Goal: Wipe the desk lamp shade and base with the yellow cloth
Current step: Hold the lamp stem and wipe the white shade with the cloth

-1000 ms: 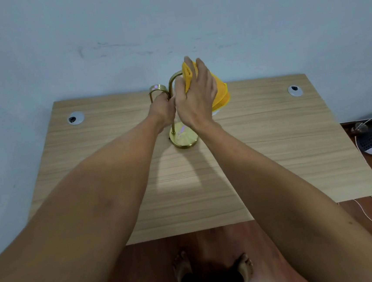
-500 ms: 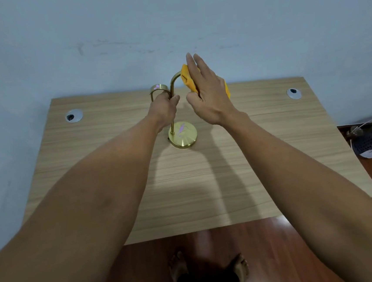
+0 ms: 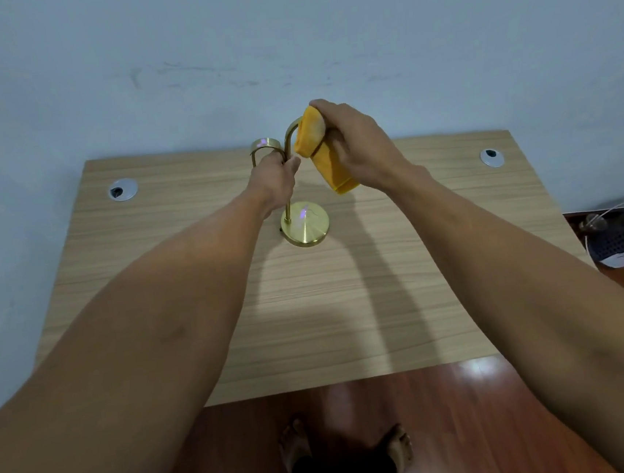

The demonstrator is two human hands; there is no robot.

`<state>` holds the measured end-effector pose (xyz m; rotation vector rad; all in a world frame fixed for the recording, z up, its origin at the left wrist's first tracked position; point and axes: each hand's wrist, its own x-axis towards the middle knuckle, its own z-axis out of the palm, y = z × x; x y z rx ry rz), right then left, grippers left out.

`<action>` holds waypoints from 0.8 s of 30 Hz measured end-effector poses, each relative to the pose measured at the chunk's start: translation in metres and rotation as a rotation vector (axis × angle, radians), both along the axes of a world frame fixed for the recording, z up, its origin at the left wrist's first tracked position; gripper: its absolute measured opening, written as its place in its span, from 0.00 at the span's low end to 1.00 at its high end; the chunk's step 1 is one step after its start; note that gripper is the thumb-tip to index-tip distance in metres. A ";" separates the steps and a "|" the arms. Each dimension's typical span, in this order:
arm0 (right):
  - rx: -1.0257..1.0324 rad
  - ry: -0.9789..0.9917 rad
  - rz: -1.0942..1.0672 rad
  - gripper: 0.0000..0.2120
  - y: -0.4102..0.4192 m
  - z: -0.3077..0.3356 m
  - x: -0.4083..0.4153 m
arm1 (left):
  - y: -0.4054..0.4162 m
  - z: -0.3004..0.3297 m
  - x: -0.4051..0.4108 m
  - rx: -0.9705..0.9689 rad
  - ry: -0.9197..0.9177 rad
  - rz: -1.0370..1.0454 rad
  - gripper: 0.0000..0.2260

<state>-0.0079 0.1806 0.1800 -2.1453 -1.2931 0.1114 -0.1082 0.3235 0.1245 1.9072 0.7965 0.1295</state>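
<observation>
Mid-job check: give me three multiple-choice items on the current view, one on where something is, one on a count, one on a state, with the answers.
1. Where is the yellow cloth?
A. lying on the desk
B. held in the right hand up at the lamp's curved arm
C. draped over the base

2. How many round cable grommets show in the desk top?
A. one
B. two
C. four

3. What is the left hand doing?
A. gripping the lamp stem
B. resting flat on the desk
C. holding the cloth

Answers:
1 B: the right hand closes on the cloth beside the curved arm.
2 B: one grommet on the left, one on the right.
3 A: the left hand wraps the stem above the brass base.
</observation>
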 end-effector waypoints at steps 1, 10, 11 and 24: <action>-0.028 -0.066 0.016 0.22 0.003 0.002 0.003 | -0.001 0.001 0.000 0.005 0.009 0.001 0.16; -0.234 -0.489 0.136 0.20 0.023 0.016 0.015 | -0.004 0.002 0.002 -0.011 -0.002 0.027 0.14; -0.229 -0.486 0.140 0.21 0.022 0.015 0.017 | -0.005 0.002 0.002 -0.018 -0.004 0.027 0.14; 0.160 -0.010 -0.091 0.14 0.007 -0.003 0.003 | -0.008 0.007 0.001 0.003 0.016 0.037 0.14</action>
